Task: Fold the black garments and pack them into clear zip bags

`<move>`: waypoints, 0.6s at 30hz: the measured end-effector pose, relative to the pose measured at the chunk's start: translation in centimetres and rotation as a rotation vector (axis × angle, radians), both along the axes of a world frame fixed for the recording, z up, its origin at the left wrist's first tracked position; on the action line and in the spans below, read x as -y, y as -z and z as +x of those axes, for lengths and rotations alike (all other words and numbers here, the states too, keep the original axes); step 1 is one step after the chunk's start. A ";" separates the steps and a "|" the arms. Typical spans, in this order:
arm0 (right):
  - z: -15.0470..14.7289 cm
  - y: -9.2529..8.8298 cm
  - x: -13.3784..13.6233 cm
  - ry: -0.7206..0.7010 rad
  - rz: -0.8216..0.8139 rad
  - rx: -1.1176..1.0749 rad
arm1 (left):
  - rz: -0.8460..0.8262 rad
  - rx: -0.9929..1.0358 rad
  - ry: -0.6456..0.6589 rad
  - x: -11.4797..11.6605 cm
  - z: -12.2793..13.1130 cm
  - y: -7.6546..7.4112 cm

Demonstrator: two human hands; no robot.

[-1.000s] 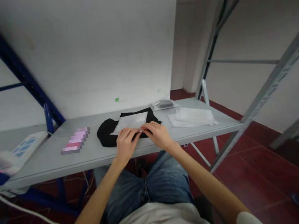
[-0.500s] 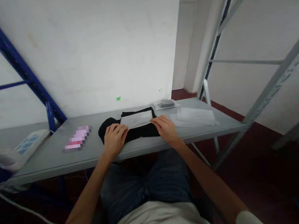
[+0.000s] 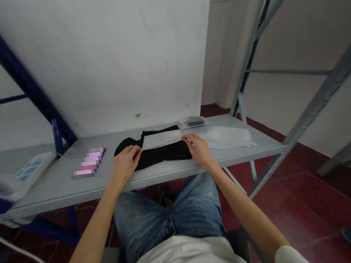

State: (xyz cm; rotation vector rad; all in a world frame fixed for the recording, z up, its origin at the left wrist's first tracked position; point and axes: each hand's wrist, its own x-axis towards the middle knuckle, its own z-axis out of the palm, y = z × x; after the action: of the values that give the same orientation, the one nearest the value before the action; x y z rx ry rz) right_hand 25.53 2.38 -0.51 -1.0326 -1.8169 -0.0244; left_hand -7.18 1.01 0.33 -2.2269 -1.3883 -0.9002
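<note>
A black garment lies on the grey table in front of me, with a clear flat plastic bag resting across its far part. My left hand rests on the garment's left end, fingers curled onto the cloth. My right hand sits at the garment's right end, its fingertips pinching the bag's right edge.
A pink pixelated flat object lies left of the garment. A white and blue device with a white cord sits at the far left. Loose clear bags and a small packet lie right. Blue and grey shelf frames flank the table.
My hands moved apart from the garment's near middle to its two ends. The bag now lies farther back and flatter over the garment.
</note>
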 end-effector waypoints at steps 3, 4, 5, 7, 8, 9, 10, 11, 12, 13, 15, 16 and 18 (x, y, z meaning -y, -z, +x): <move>0.1 0.1 -0.1 -0.008 -0.008 -0.004 | 0.009 0.007 -0.023 0.2 0.3 -0.4; 0.1 0.1 -0.1 -0.007 -0.010 -0.006 | 0.015 0.023 -0.022 0.4 0.6 -0.5; 0.1 0.1 -0.1 -0.006 -0.013 -0.009 | 0.021 0.039 -0.020 0.5 0.9 -0.7; 0.0 0.1 -0.1 -0.004 -0.023 -0.022 | 0.027 0.062 -0.013 0.7 1.4 -0.9; -0.1 0.1 0.0 -0.006 -0.025 -0.030 | 0.022 0.068 -0.010 0.8 1.6 -0.9; -0.2 0.1 0.0 -0.009 -0.025 -0.037 | 0.012 0.074 -0.009 0.8 1.8 -0.9; -0.3 0.0 0.0 -0.013 -0.025 -0.040 | -0.002 0.085 -0.013 0.8 1.9 -0.8; -0.3 0.0 0.0 -0.016 -0.027 -0.040 | -0.016 0.101 -0.018 0.8 1.9 -0.7; -0.4 0.0 0.1 -0.017 -0.029 -0.035 | -0.030 0.118 -0.021 0.7 1.9 -0.5; -0.5 0.0 0.1 -0.016 -0.031 -0.026 | -0.044 0.131 -0.018 0.6 1.9 -0.3; -0.7 -0.1 0.3 -0.014 -0.034 -0.004 | -0.064 0.139 0.000 0.4 1.8 0.0; -0.9 -0.1 0.4 -0.008 -0.032 0.009 | -0.070 0.133 0.011 0.3 1.9 0.2; -1.3 -0.4 0.8 0.029 0.003 0.030 | -0.068 0.113 0.027 0.3 2.1 0.2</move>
State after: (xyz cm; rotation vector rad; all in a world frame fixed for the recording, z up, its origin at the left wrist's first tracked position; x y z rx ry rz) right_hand 24.27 1.53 -0.14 -1.0614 -1.8288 -0.0602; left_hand -5.10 0.71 0.12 -2.2814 -1.4619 -1.0168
